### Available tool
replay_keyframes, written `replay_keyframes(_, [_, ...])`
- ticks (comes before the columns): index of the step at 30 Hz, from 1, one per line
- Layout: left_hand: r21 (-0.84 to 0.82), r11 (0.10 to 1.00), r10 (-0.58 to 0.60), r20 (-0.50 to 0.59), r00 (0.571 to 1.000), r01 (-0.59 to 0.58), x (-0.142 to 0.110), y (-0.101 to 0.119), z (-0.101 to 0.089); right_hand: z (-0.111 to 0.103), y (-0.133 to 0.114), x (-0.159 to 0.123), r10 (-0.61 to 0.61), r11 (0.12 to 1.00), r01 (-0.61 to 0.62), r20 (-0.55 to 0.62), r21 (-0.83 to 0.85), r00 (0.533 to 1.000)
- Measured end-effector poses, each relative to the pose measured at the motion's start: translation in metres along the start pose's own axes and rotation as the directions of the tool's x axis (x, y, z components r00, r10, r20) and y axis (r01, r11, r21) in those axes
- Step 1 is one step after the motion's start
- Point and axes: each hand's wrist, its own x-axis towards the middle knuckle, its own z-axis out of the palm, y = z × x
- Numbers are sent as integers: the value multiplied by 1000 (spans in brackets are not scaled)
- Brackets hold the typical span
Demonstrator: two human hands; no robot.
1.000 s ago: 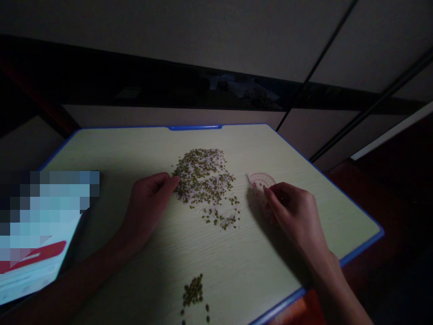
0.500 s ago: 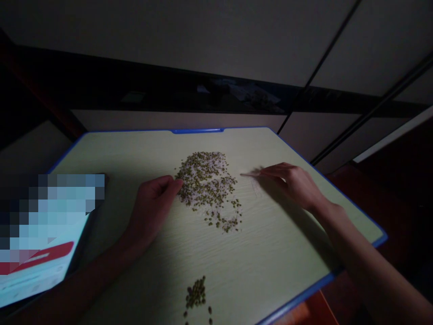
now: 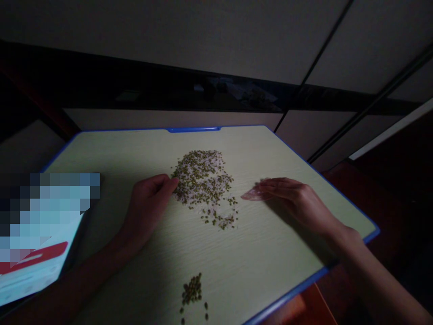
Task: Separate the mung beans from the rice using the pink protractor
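Note:
A spread pile of green mung beans mixed with small pale grains (image 3: 199, 176) lies on the pale tabletop (image 3: 135, 146). At its left edge is my left hand (image 3: 149, 194), thumb and fingers pressed together; whatever they hold, if anything, is hidden. To the right of the pile, my right hand (image 3: 292, 196) grips a thin, translucent, pinkish flat piece (image 3: 255, 194). That piece has a curved lower edge resting on or just above the table, and my fingers cover its far part. Nearer to me sits a small separate heap of green beans (image 3: 192, 289), with several loose ones below it.
A lit tablet-like screen (image 3: 43, 253) stands at the left, beside my left forearm. Blue edging (image 3: 294, 293) runs round the table. Cabinet fronts (image 3: 169, 119) rise behind the far edge, and an orange-red surface (image 3: 304, 309) shows below the front right.
My right hand has moved toward me and tilted the translucent piece, so its flat face now shows instead of a thin edge. My left hand stays at the pile. The view has shifted slightly.

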Motion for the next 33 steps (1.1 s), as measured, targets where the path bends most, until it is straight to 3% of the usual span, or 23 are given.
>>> replay_keyframes(7, [-11, 1000, -16, -2, 1000, 16, 0, 1, 0, -4, -3, -15, -13, 1000, 13, 8, 28, 1000])
replay_keyframes(12, [-26, 1000, -8, 2, 1000, 8, 1, -1, 0, -5, -3, 3, -27, 1000, 27, -5, -13, 1000])
replay_keyframes(19, [-18, 1000, -7, -1, 1000, 7, -1, 1, 0, 1, -8, 33, -56, 996, 62, 78, -71, 995])
replay_keyframes(28, [-10, 1000, -9, -10, 1000, 9, -1, 1, 1, -3, 0, 39, -179, 982, 186, 135, -40, 975])
replay_keyframes(33, [-15, 1000, 11, -5, 1000, -11, 0, -1, 0, -7, 6, 35, -188, 981, 194, 126, -31, 974])
